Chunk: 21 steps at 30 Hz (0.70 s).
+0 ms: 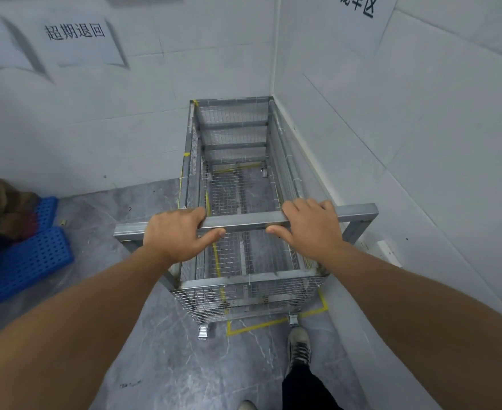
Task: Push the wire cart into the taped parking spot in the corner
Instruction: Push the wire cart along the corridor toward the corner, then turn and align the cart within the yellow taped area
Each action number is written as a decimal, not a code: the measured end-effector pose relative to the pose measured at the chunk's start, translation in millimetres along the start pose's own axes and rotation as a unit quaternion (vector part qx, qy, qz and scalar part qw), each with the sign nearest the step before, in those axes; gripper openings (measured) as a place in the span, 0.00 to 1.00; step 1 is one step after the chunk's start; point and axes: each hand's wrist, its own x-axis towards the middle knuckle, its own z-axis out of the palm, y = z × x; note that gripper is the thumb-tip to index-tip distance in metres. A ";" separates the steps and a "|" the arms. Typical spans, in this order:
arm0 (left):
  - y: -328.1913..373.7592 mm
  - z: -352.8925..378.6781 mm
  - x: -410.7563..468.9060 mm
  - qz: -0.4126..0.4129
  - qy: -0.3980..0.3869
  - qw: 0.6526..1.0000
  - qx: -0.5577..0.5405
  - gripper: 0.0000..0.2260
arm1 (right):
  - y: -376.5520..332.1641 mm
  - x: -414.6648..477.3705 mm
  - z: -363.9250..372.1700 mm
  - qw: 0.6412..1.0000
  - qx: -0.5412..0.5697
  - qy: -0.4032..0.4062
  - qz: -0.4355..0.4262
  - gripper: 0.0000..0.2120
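A grey metal wire cart (235,134) stands lengthwise in the room corner, its far end against the back wall and its right side close along the right wall. My left hand (178,232) and my right hand (309,229) both grip the cart's handle bar (244,223) at the near end. Yellow floor tape (273,321) marks a rectangle; its near corner shows just past the cart's front casters, and a strip runs under the mesh floor. The cart is empty.
Blue perforated plastic pallets (27,258) with brown cardboard pieces (4,202) lie on the floor at the left. Paper signs (75,34) hang on the back wall. A wall socket (389,253) sits low on the right wall. My shoe (298,347) stands behind the cart.
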 end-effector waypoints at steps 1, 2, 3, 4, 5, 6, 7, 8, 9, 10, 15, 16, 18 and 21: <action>0.5 0.4 1.0 0.001 0.002 1.000 0.000 0.26 | 1.4 0.5 -0.1 1.000 -0.003 -0.002 -0.001 0.30; 1.8 1.0 1.9 0.001 0.002 1.000 0.001 0.27 | 3.6 1.0 -0.3 1.000 -0.005 -0.007 -0.003 0.30; 3.7 1.3 3.2 -0.001 0.000 1.000 0.002 0.27 | 6.5 1.7 -0.7 1.000 -0.006 -0.014 -0.004 0.31; 5.8 1.9 4.5 -0.002 -0.002 1.000 0.002 0.27 | 9.9 2.2 -1.1 1.000 -0.005 -0.020 -0.005 0.32; 8.0 2.3 5.6 -0.003 -0.003 1.000 0.002 0.27 | 12.9 2.5 -1.3 1.000 -0.004 -0.024 -0.006 0.33; 9.6 2.7 6.5 -0.004 -0.002 1.000 0.001 0.27 | 15.0 2.8 -1.8 1.000 -0.003 -0.025 -0.006 0.34; 10.8 2.3 7.3 -0.005 0.001 1.000 -0.001 0.27 | 16.0 3.1 -2.1 1.000 -0.002 -0.026 -0.006 0.34; 11.0 2.5 7.4 -0.006 0.003 1.000 -0.002 0.28 | 16.1 3.2 -1.7 1.000 0.000 -0.026 -0.004 0.34; 10.8 2.6 7.0 -0.007 0.005 1.000 -0.002 0.28 | 15.7 3.1 -1.1 1.000 0.000 -0.024 -0.003 0.34; 10.3 3.2 6.5 -0.008 0.006 1.000 -0.001 0.28 | 15.3 2.8 0.1 1.000 -0.001 -0.020 -0.003 0.34; 9.9 5.0 5.9 -0.003 0.025 1.000 0.002 0.28 | 15.3 1.8 4.3 1.000 -0.007 0.008 -0.009 0.32; 9.6 5.4 5.2 -0.003 0.027 1.000 0.002 0.28 | 14.9 1.6 4.7 1.000 -0.007 0.015 -0.011 0.32; 8.8 5.8 3.9 -0.005 0.032 0.999 0.001 0.29 | 14.0 1.2 5.6 1.000 -0.005 0.024 -0.011 0.32; 8.3 7.8 3.3 -0.007 0.035 0.999 -0.003 0.29 | 11.6 -0.2 5.2 1.000 0.009 0.028 -0.004 0.32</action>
